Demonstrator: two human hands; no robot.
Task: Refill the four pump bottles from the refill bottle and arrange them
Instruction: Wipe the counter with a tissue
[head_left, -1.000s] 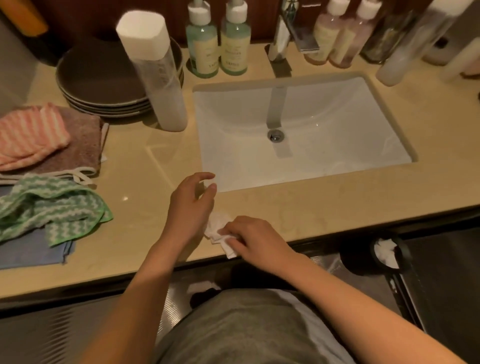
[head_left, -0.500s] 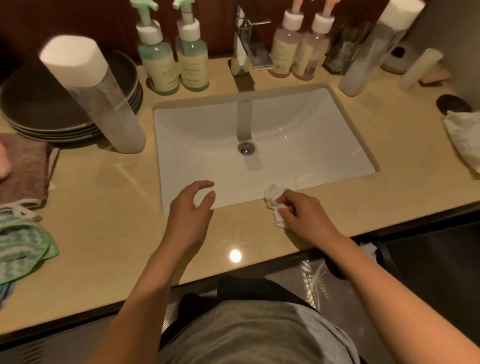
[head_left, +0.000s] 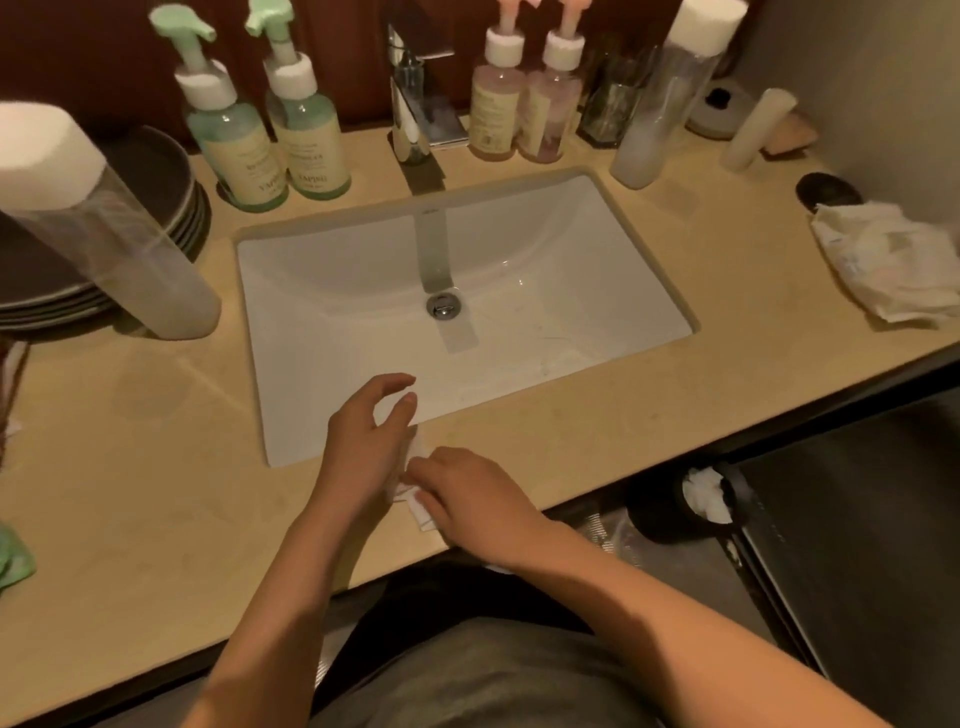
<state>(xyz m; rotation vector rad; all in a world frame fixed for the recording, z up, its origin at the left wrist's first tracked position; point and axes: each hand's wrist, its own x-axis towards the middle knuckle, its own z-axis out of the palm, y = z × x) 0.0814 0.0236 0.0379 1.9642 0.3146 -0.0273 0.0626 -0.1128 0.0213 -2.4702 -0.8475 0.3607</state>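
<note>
Two green pump bottles (head_left: 239, 150) (head_left: 306, 130) stand side by side left of the faucet (head_left: 415, 119). Two pink pump bottles (head_left: 496, 109) (head_left: 553, 109) stand right of it. A tall clear refill bottle (head_left: 104, 234) with a white cap stands at the left of the sink (head_left: 462, 291); a second one (head_left: 665, 98) stands at the back right. On the counter's front strip my right hand (head_left: 472, 493) presses a crumpled white tissue (head_left: 415, 488). My left hand (head_left: 363, 447) hovers beside it with loosely curved fingers, holding nothing.
Dark plates (head_left: 156, 208) are stacked at the back left. A crumpled white cloth (head_left: 893, 260) lies at the right edge, near a dark round lid (head_left: 828, 189). A black bin (head_left: 691, 504) with white tissue sits on the floor below the counter. A glass (head_left: 613, 104) stands behind.
My right hand has slid the tissue left along the counter's front strip, back next to my left hand. The view has shifted a little to the right.
</note>
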